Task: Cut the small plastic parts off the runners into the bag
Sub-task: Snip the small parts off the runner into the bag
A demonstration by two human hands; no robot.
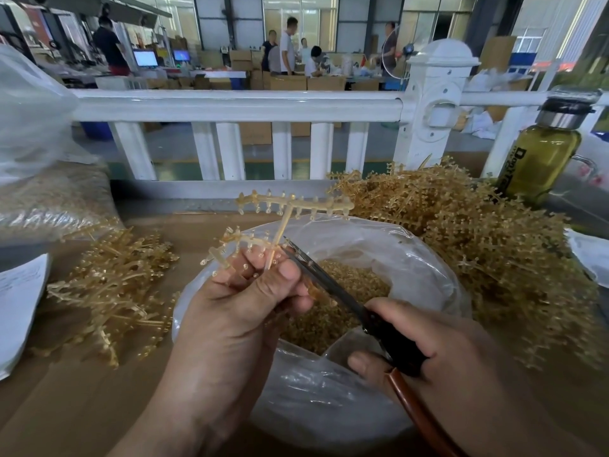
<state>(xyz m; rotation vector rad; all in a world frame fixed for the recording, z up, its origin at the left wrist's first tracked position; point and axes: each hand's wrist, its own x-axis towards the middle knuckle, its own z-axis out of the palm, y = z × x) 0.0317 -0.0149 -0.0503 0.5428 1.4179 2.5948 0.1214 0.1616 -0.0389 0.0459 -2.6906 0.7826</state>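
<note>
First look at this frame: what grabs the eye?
Dead centre, the left hand grips an amber translucent plastic runner studded with small parts, while the right hand holds black-handled scissors at its stem, over a clear plastic bag of cut amber pieces. A big tangled heap of amber runners fills the table's right; a smaller pile lies left.

Bag [428, 268] at centre of the counter [82, 407], cut parts [349, 288] inside. Runner piles flank it (larger pile [478, 232] right, smaller pile [112, 282] left); bottle [540, 159] behind the larger pile.
</note>
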